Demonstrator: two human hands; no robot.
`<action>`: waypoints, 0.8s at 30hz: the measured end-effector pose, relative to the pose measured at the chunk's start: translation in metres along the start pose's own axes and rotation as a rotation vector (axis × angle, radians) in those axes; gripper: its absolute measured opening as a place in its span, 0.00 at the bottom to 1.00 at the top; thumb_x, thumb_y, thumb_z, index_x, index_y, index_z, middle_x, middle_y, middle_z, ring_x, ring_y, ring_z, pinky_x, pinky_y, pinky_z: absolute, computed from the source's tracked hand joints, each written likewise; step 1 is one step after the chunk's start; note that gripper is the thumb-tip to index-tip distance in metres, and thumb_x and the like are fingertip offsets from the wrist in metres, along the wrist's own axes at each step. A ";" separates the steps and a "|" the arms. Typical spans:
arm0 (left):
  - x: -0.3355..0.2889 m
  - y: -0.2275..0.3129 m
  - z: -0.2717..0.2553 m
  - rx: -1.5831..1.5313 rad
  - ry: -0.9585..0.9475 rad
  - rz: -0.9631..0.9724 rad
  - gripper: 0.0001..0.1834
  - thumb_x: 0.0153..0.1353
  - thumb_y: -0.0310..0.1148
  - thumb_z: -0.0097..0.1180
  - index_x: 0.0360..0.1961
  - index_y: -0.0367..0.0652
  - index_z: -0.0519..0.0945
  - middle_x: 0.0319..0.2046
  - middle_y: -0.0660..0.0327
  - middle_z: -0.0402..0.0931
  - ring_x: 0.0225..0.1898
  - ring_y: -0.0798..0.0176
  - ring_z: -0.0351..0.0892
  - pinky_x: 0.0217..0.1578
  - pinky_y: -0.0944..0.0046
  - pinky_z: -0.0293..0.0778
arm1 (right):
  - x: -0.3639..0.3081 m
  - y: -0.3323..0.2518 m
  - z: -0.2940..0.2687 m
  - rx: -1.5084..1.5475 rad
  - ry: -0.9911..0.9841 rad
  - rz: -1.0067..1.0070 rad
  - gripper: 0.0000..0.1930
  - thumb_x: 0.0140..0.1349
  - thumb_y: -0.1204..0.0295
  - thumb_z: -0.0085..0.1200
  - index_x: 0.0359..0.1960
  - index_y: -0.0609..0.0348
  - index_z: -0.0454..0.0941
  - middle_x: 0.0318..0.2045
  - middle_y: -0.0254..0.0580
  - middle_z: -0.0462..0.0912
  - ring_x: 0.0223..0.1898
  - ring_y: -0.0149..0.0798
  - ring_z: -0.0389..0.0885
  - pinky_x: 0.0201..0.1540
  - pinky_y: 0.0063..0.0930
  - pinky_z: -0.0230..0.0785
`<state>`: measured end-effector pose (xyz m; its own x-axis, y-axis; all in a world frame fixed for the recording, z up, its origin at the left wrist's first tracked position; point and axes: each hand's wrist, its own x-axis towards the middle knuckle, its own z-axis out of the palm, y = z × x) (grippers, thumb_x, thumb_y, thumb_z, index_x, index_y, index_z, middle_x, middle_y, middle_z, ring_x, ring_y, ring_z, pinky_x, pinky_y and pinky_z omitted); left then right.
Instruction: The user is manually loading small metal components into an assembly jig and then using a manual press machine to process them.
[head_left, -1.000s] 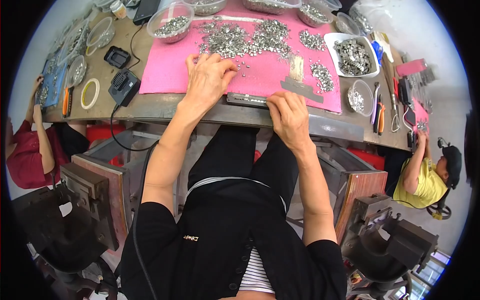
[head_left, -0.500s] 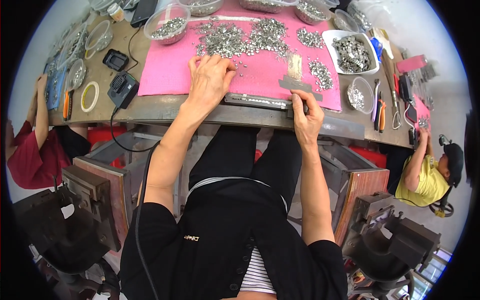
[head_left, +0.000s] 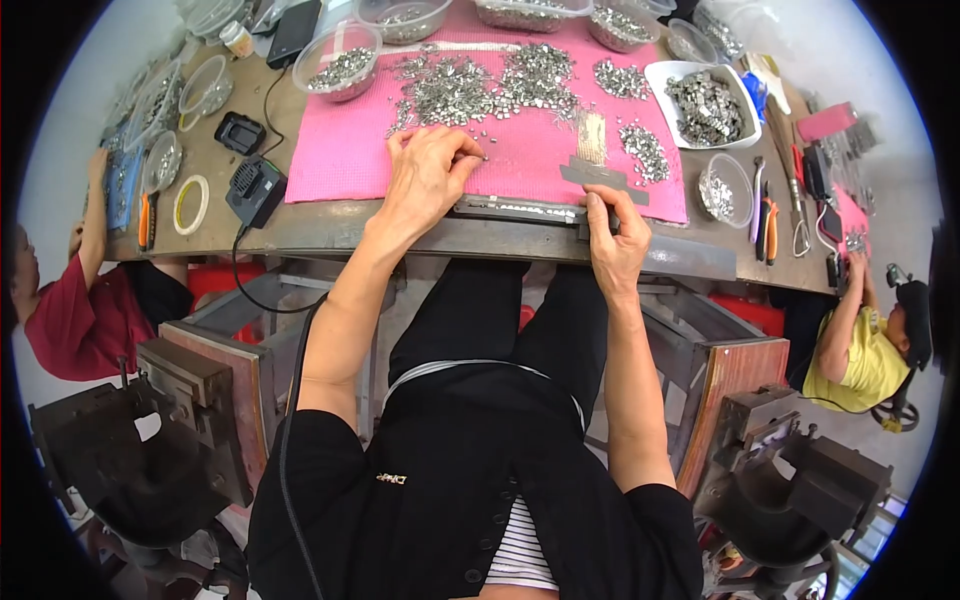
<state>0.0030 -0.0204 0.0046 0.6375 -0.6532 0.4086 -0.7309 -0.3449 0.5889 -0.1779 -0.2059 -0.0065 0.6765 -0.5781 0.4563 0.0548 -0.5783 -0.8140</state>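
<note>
My left hand (head_left: 425,182) reaches over the pink mat (head_left: 335,155), its fingers curled and thumb and forefinger closed together. At those fingertips shows a tiny shiny metal piece (head_left: 485,157); the grip is partly hidden. Along the mat's front edge lies a narrow grey metal bar (head_left: 515,210) with a row of small shiny pieces in it. My right hand (head_left: 618,238) pinches the dark right end of this bar. Just beyond my right fingers are flat grey metal strips (head_left: 605,180) and a bundle of thin pale-gold pieces (head_left: 591,138). Heaps of small metal pieces (head_left: 450,90) cover the mat's far part.
A white tray (head_left: 748,110) of metal parts and a clear tub (head_left: 740,205) stand right, near orange-handled pliers (head_left: 771,235). At left are a black charger (head_left: 254,190), a tape roll (head_left: 190,205) and a clear bowl (head_left: 365,75). Co-workers sit at both sides.
My left hand has moved slightly right and nearer the bar, away from the loose pieces, its thumb and forefinger now together. The right hand keeps its hold. The whole view has shifted a little.
</note>
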 end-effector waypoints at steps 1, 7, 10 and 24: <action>0.001 0.000 -0.002 -0.023 -0.025 -0.036 0.05 0.60 0.33 0.64 0.35 0.45 0.85 0.31 0.63 0.82 0.42 0.59 0.78 0.57 0.48 0.57 | 0.000 -0.001 0.000 -0.005 -0.003 0.004 0.06 0.67 0.78 0.59 0.43 0.62 0.84 0.29 0.38 0.83 0.31 0.30 0.81 0.37 0.24 0.72; 0.007 0.002 -0.010 0.025 -0.074 -0.068 0.07 0.60 0.36 0.66 0.35 0.44 0.85 0.31 0.63 0.82 0.41 0.59 0.78 0.57 0.49 0.57 | -0.001 0.000 -0.001 -0.044 -0.013 -0.018 0.06 0.69 0.77 0.58 0.43 0.63 0.84 0.32 0.34 0.84 0.34 0.26 0.80 0.39 0.22 0.71; 0.007 0.004 -0.006 0.099 -0.123 -0.025 0.08 0.60 0.37 0.66 0.35 0.45 0.85 0.32 0.64 0.81 0.40 0.58 0.77 0.56 0.51 0.57 | -0.001 0.000 -0.001 -0.028 -0.009 -0.004 0.06 0.69 0.77 0.58 0.44 0.62 0.84 0.31 0.35 0.83 0.33 0.26 0.79 0.38 0.22 0.70; 0.008 0.004 -0.004 0.016 -0.069 0.142 0.03 0.63 0.27 0.60 0.37 0.40 0.80 0.30 0.55 0.78 0.37 0.50 0.76 0.44 0.54 0.70 | -0.001 -0.001 0.001 -0.054 0.029 -0.043 0.06 0.65 0.79 0.60 0.42 0.61 0.84 0.29 0.40 0.83 0.32 0.37 0.83 0.37 0.28 0.73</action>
<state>0.0060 -0.0248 0.0128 0.5093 -0.7410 0.4377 -0.8167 -0.2557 0.5173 -0.1779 -0.2047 -0.0065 0.6530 -0.5676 0.5013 0.0430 -0.6331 -0.7729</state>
